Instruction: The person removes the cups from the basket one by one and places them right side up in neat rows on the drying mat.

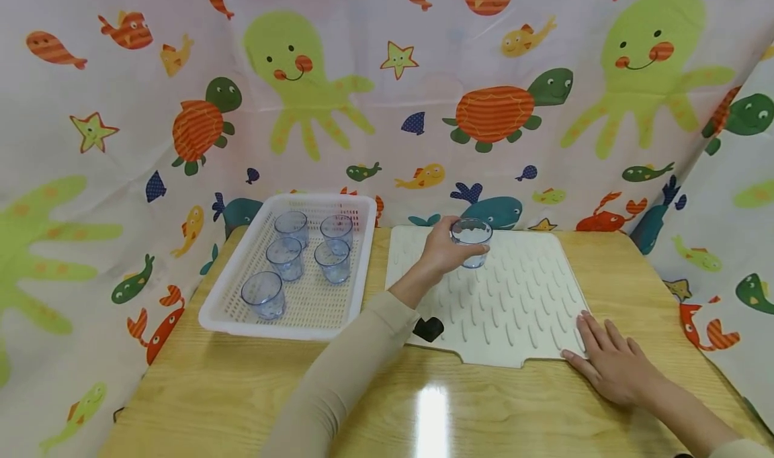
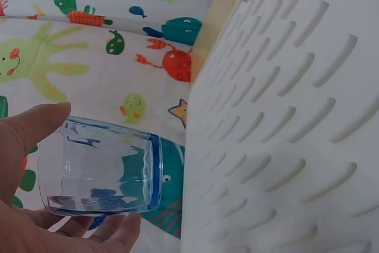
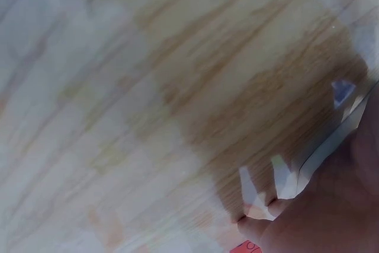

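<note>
My left hand (image 1: 445, 246) grips a clear bluish drinking glass (image 1: 473, 235) over the back part of a white draining mat (image 1: 514, 297). In the left wrist view, thumb and fingers of the left hand (image 2: 35, 188) wrap the sides of the glass (image 2: 100, 167), apart from the ridged mat (image 2: 284, 117). My right hand (image 1: 613, 364) lies flat with spread fingers at the mat's right front edge, its fingertips touching that edge. In the right wrist view, only part of the right hand (image 3: 325, 217) shows, low on the right.
At the left stands a white perforated basket (image 1: 208, 313) with several similar glasses (image 1: 264, 295) in it. The wooden table (image 1: 242, 391) runs in front and to the right. A curtain (image 1: 387, 109) printed with sea animals closes off the back and sides.
</note>
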A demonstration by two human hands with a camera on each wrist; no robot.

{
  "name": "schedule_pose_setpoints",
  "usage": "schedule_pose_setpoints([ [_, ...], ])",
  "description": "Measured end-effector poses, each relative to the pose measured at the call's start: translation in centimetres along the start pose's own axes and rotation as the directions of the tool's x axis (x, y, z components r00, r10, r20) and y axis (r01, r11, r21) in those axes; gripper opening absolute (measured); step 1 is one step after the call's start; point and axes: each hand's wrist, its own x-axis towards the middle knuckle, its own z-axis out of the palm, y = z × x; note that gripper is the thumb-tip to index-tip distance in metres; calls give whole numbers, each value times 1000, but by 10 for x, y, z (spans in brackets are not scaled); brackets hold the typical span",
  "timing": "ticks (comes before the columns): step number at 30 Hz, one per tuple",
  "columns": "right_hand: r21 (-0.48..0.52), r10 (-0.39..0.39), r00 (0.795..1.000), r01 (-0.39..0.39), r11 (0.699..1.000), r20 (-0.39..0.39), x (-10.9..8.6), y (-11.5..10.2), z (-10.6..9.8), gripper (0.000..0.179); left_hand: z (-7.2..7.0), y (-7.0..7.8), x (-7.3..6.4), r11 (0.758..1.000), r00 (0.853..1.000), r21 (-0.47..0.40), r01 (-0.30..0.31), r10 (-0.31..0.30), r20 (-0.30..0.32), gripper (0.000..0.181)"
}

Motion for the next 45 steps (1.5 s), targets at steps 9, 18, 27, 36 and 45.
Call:
schedule_pose_setpoints([
  [9,7,7,1000,-7,1000,18,0,-6,2,87,14,-5,13,1000,999,16,23,-22,-23,78],
  [18,-28,-16,1000,17,999,18,9,-16,-3,85,19,-9,29,998,998,35,48,-47,-52,82],
  [27,-42,17,1000,-16,999,20,-5,-7,-12,85,53,-9,51,996,999,85,35,-32,-39,82],
  [36,-38,20,1000,-20,999,13,-9,-1,-12,84,81,-14,67,996,998,83,39,-36,-42,83],
  [45,-13,12,1000,-11,1000,3,-8,-4,-8,84,88,-25,78,990,998,137,33,-25,-59,83],
])
